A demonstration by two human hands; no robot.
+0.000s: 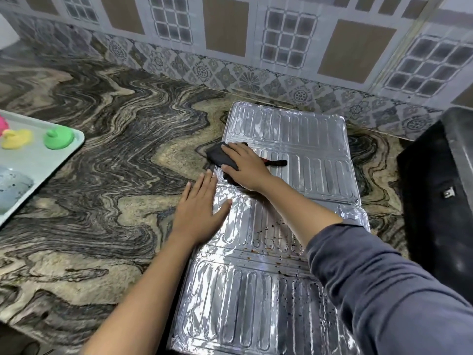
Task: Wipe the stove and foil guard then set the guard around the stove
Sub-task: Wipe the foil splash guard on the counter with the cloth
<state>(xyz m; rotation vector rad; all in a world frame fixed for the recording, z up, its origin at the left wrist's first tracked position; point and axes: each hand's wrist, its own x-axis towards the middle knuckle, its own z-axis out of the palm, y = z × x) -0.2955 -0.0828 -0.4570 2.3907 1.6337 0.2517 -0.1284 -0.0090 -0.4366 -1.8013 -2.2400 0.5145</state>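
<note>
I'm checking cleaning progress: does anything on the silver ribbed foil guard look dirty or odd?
Yes. The silver ribbed foil guard lies flat, and its nearer panels carry scattered brown and dark specks, unlike the cleaner farther panels, where the right hand presses a black cloth.

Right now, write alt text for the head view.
The right hand presses a black cloth on a silver ribbed foil guard lying flat on a swirled stone counter; the left hand rests flat on its edge.
</note>
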